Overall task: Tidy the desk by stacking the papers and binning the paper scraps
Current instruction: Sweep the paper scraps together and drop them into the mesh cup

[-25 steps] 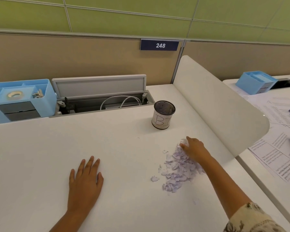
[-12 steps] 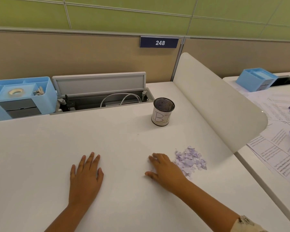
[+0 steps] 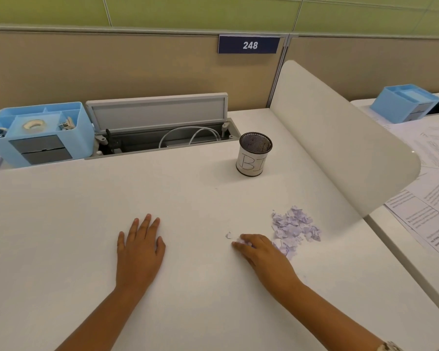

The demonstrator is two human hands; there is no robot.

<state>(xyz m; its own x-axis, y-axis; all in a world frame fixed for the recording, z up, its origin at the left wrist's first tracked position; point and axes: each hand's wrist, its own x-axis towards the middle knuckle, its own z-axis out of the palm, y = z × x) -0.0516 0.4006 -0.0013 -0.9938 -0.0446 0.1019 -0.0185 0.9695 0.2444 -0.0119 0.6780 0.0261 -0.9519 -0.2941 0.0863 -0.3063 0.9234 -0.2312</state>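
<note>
While the left hand (image 3: pixel 140 247) lies flat and spread on the white desk (image 3: pixel 61 224) at lower centre of the head view, the right hand (image 3: pixel 261 252) curls its fingers over a few torn lilac paper scraps (image 3: pixel 295 225) at the near-left edge of the pile; its grip looks gathered around a small clump, though how firmly it is pinched cannot be told. Most scraps sit in a loose heap just right of that hand, and one stray fragment (image 3: pixel 229 235) lies apart to the left. A black mesh cup wrapped in white paper lettered "BI" (image 3: pixel 254 154), apparently the bin, stands upright well beyond the heap, towards centre right. A light blue plastic organiser (image 3: pixel 39 134) occupies the upper left. Printed sheets (image 3: pixel 426 214) lie on the neighbouring desk at right, past a white divider (image 3: pixel 340 138).

Risk from here: light, small scraps could spill from a loose grip during the carry, or miss the cup's narrow mouth.
</note>
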